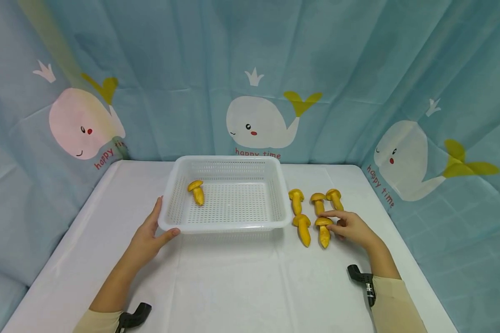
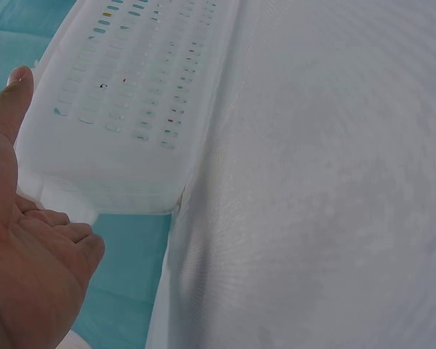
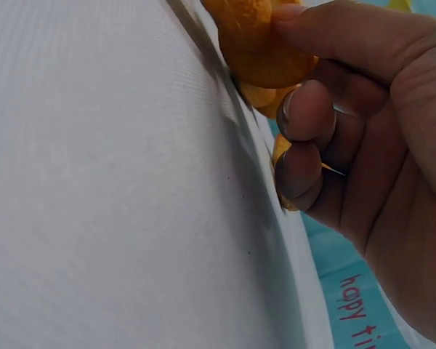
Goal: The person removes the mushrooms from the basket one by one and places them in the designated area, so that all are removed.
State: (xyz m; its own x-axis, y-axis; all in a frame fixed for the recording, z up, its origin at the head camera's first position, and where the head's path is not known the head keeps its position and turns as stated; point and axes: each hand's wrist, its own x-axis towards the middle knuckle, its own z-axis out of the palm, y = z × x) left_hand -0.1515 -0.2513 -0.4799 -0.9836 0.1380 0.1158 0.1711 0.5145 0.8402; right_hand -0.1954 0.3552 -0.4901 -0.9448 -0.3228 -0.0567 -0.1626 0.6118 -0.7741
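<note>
A white plastic basket (image 1: 226,228) with slotted walls stands on the table, one yellow mushroom (image 1: 197,194) lying inside toward its left. My left hand (image 1: 147,240) holds the basket's near left corner, thumb at the front rim and fingers along the left side. To the right of the basket, my right hand (image 1: 352,227) pinches a yellow mushroom (image 1: 324,236) by its cap and upper stem; the right wrist view shows the thumb against this mushroom (image 3: 265,54). Several other mushrooms lie close by, among them one (image 1: 303,230) just left of it and one (image 1: 296,201) behind.
A white cloth (image 1: 233,282) covers the table. Blue curtains (image 1: 171,92) printed with whales hang behind and on both sides, close to the table edges. Each wrist carries a black camera mount, such as the right one (image 1: 360,276).
</note>
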